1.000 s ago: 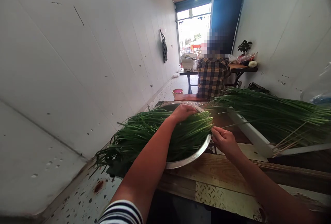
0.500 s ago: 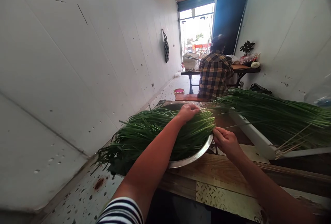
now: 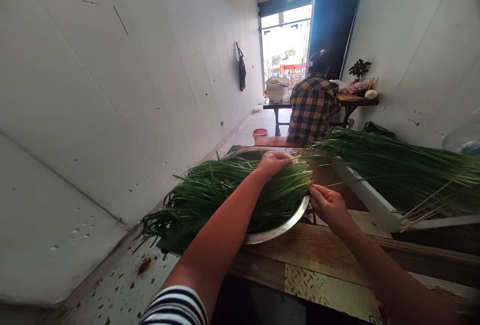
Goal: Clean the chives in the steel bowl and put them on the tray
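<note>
A thick bunch of garlic chives (image 3: pixel 217 185) fills a metal bowl (image 3: pixel 279 234), leaves hanging over its left side and pale stem ends pointing right. My left hand (image 3: pixel 273 164) lies across the top of the bunch, closed, thumb and finger pinching a pale stem near the ends. At the bowl's right rim, my right hand (image 3: pixel 329 204) is closed in a pinch at the tips of the stems. What exactly sits between its fingertips is small and partly hidden.
More long chives (image 3: pixel 405 160) lie on the right over a white box (image 3: pixel 369 195). Wooden planks (image 3: pixel 322 245) run under the bowl. Ahead, a person in a plaid shirt (image 3: pixel 313 107) sits at a table (image 3: pixel 352 100). A pink-filled basin (image 3: pixel 260 133) stands on the floor.
Both hands stay almost exactly where they were on the chives. The view has shifted very slightly.
</note>
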The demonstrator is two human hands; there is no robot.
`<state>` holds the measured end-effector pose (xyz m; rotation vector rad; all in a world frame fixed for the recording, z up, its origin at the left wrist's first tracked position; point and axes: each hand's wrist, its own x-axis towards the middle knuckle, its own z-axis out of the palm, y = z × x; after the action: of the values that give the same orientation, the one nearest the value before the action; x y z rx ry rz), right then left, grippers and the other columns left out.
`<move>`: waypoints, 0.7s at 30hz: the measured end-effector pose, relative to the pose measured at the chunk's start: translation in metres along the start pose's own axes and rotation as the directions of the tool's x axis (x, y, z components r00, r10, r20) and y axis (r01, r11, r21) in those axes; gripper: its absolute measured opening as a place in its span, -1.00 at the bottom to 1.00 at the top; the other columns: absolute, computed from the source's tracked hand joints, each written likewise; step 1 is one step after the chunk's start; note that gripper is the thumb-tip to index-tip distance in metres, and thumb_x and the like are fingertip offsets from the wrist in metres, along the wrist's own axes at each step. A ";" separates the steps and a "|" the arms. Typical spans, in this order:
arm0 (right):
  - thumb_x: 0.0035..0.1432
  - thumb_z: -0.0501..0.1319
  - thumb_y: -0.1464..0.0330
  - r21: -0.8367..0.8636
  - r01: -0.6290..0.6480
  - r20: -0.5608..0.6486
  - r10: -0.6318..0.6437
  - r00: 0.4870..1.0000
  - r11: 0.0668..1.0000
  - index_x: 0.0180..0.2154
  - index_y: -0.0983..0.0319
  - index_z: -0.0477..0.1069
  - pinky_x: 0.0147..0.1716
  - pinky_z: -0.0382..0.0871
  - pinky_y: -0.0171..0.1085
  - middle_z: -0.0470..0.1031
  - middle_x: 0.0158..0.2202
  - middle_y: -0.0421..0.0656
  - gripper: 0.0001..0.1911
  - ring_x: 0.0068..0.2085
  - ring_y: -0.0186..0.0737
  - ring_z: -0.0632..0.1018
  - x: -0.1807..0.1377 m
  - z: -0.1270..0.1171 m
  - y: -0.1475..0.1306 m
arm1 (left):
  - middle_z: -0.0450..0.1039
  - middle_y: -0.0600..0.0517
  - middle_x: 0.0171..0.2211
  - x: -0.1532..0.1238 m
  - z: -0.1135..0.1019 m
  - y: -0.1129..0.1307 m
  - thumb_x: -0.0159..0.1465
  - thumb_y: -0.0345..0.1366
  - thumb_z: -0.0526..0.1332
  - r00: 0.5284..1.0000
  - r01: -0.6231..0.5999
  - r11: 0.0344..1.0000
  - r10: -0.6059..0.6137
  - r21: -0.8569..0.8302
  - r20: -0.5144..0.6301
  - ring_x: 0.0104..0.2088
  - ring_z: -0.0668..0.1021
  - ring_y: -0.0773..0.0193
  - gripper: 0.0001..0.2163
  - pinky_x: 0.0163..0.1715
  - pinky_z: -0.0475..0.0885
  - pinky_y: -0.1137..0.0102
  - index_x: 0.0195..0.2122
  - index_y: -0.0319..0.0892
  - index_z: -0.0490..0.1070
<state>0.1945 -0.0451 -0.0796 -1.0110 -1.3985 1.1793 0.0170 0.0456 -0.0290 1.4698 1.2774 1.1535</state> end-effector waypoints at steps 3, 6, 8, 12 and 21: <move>0.04 0.22 0.05 0.070 -0.066 0.024 0.064 0.998 0.995 -0.53 0.21 0.24 -0.73 -0.17 -0.40 -0.06 -0.70 -0.40 -0.61 -0.67 -0.47 -0.02 0.001 0.000 0.002 | 0.52 -0.02 -0.48 -0.001 0.000 0.001 -0.01 -0.37 0.32 1.000 0.001 1.000 -0.001 -0.014 -0.004 -0.48 0.46 0.37 -0.88 -0.31 0.41 0.40 -0.43 -0.29 0.57; 0.02 0.23 0.05 0.085 -0.087 0.024 0.086 0.996 0.993 -0.51 0.21 0.24 -0.73 -0.17 -0.40 -0.05 -0.69 -0.39 -0.62 -0.66 -0.47 -0.02 0.001 0.000 0.002 | 0.54 -0.02 -0.48 -0.002 0.000 0.003 -0.03 -0.37 0.34 1.000 0.001 1.000 -0.001 -0.016 -0.005 -0.46 0.47 0.36 -0.88 -0.28 0.42 0.38 -0.45 -0.29 0.57; 0.01 0.24 0.05 0.090 -0.100 0.020 0.098 0.995 0.991 -0.50 0.21 0.25 -0.73 -0.18 -0.41 -0.04 -0.69 -0.39 -0.62 -0.66 -0.47 -0.02 0.001 0.000 0.000 | 0.55 -0.03 -0.48 -0.003 0.000 0.004 -0.04 -0.37 0.34 1.000 -0.002 1.000 0.002 -0.014 -0.004 -0.46 0.48 0.35 -0.88 -0.27 0.43 0.38 -0.45 -0.28 0.58; -0.01 0.25 0.05 0.117 -0.115 -0.002 0.116 0.993 0.987 -0.50 0.22 0.26 -0.75 -0.20 -0.41 -0.05 -0.69 -0.40 -0.62 -0.67 -0.49 -0.03 -0.002 0.002 -0.004 | 0.57 -0.03 -0.45 -0.004 -0.002 0.005 -0.02 -0.36 0.33 0.999 -0.040 0.999 0.040 0.032 -0.001 -0.41 0.51 0.32 -0.86 -0.24 0.44 0.38 -0.41 -0.25 0.60; -0.05 0.27 0.06 0.168 -0.134 -0.018 0.139 0.990 0.977 -0.46 0.24 0.31 -0.71 -0.03 -0.41 0.10 -0.68 -0.35 -0.63 -0.66 -0.46 0.08 -0.001 0.004 -0.004 | 0.59 0.01 -0.41 -0.008 -0.003 0.012 0.03 -0.42 0.28 0.980 -0.181 0.951 0.153 0.252 0.129 -0.30 0.55 0.27 -0.90 -0.12 0.42 0.38 -0.43 -0.21 0.60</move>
<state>0.1907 -0.0471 -0.0758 -1.0140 -1.2012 1.3532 0.0156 0.0366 -0.0176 1.8417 1.2867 1.0240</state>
